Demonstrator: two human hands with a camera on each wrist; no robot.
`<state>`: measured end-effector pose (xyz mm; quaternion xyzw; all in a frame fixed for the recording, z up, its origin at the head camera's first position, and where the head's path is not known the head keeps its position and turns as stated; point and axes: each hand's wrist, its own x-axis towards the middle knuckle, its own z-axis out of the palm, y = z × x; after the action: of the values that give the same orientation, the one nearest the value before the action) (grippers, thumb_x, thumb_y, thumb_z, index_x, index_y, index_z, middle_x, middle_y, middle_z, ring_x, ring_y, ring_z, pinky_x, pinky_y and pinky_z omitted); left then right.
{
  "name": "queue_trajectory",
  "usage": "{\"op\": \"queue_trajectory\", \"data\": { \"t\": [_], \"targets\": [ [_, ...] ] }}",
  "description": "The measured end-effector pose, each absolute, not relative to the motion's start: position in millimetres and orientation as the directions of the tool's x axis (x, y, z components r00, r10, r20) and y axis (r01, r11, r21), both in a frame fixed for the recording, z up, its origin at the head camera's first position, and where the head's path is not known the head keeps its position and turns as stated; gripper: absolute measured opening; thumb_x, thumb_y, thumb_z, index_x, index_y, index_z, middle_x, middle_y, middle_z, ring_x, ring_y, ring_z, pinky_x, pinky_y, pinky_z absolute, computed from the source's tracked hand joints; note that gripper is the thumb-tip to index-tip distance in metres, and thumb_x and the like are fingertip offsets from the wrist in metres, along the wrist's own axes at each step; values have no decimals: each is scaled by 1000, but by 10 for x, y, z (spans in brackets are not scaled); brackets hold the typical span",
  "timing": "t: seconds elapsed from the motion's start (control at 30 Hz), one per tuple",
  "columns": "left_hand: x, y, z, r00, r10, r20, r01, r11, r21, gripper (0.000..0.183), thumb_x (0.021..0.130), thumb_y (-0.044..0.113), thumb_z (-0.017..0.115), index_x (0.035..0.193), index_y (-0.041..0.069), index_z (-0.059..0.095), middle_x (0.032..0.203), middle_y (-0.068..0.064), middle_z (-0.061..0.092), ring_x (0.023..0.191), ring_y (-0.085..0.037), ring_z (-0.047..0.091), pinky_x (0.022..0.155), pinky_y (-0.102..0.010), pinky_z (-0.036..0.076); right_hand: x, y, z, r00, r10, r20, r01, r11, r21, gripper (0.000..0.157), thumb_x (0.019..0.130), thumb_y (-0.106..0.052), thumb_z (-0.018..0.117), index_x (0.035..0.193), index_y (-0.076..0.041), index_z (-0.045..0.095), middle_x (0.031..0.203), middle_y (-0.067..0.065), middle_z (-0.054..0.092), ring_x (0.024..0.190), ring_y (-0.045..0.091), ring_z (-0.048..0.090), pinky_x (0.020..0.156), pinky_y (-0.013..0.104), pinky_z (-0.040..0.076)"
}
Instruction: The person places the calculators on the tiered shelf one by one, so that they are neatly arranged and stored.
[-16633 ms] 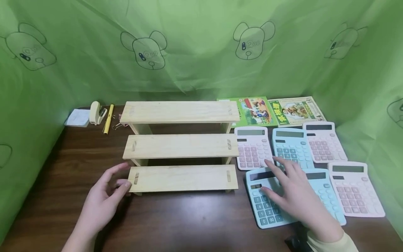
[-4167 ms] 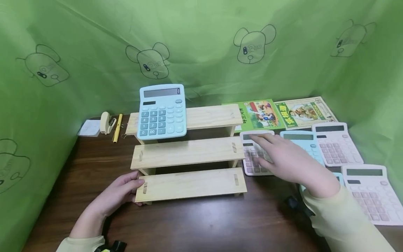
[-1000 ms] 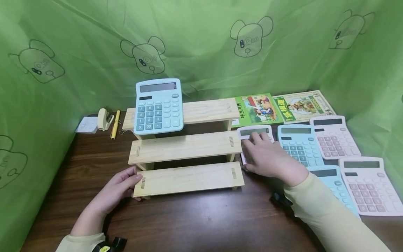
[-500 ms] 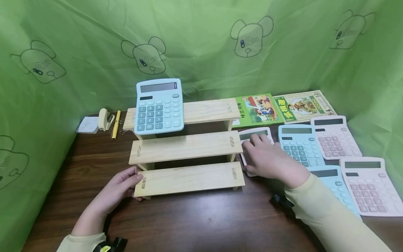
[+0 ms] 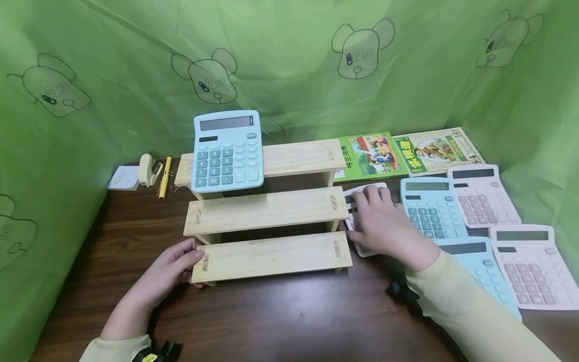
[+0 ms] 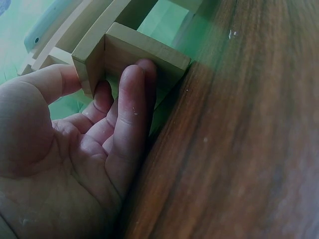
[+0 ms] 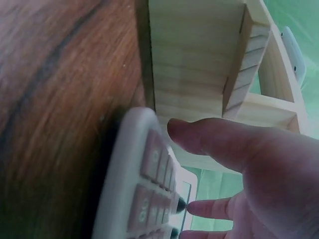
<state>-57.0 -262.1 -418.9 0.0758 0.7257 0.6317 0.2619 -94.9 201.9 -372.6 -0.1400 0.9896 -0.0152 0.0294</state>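
Observation:
My left hand (image 5: 171,271) grips the left end of the lowest board of a three-step wooden stand (image 5: 271,257). In the left wrist view the thumb lies on the board (image 6: 92,57), with fingers curled under it against the leg. Beside the stand's right end, my right hand (image 5: 384,223) covers much of a pink-and-white calculator (image 5: 363,250), which lies slightly turned. The right wrist view shows fingertips touching the calculator's face, while the thumb (image 7: 204,137) stretches out above the keys. One blue calculator (image 5: 228,151) leans on the top board's left part, its display lit.
Right of my right hand lie more calculators, blue (image 5: 427,201) and pink (image 5: 529,266). Two books, one green (image 5: 375,156) and one pale (image 5: 439,150), lie behind them. At the back left are a stapler (image 5: 147,171), a yellow pen (image 5: 165,177) and white paper (image 5: 123,178).
Earlier, a blue calculator came onto the top board. Within the last second the pink calculator under my right hand has turned counterclockwise and slid slightly toward me. The left hand keeps its grip.

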Motion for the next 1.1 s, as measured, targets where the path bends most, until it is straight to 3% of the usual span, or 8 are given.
{"op": "queue_trajectory", "data": {
  "t": [0.37, 0.63, 0.93, 1.1],
  "targets": [
    [-578, -2589, -4143, -857, 430, -284, -214, 206, 955, 30, 104, 24, 45, 108, -5, 46, 99, -26, 61, 82, -38, 66, 63, -52, 56, -948, 1993, -3765, -967, -241, -85, -237, 970, -52, 100, 72, -57, 73, 149, -11, 29, 142, 21, 27, 128, 47, 26, 65, 68, 46],
    [-586, -2597, -4172, -850, 436, -295, -228, 200, 953, 30, 104, 25, 45, 108, -5, 46, 100, -27, 60, 84, -40, 65, 64, -53, 56, -951, 2042, -3779, -952, -272, -138, -270, 962, -31, 99, 74, -51, 68, 155, -16, 21, 147, 18, 25, 128, 44, 26, 70, 74, 40],
    [-548, -2613, -4189, -858, 416, -301, -238, 198, 951, 30, 104, 24, 45, 109, -5, 47, 100, -26, 60, 84, -39, 66, 65, -53, 56, -974, 2037, -3786, -945, -281, -168, -274, 960, -61, 100, 76, -59, 69, 155, -21, 20, 157, 14, 12, 135, 45, 17, 72, 73, 41],
    [-550, -2614, -4164, -858, 426, -285, -226, 186, 956, 30, 104, 23, 44, 108, -6, 46, 99, -27, 60, 83, -39, 66, 64, -52, 56, -991, 2016, -3795, -950, -269, -159, -261, 963, -67, 102, 75, -63, 68, 155, -19, 22, 156, 14, 14, 136, 44, 17, 73, 74, 42]
  ]
}}
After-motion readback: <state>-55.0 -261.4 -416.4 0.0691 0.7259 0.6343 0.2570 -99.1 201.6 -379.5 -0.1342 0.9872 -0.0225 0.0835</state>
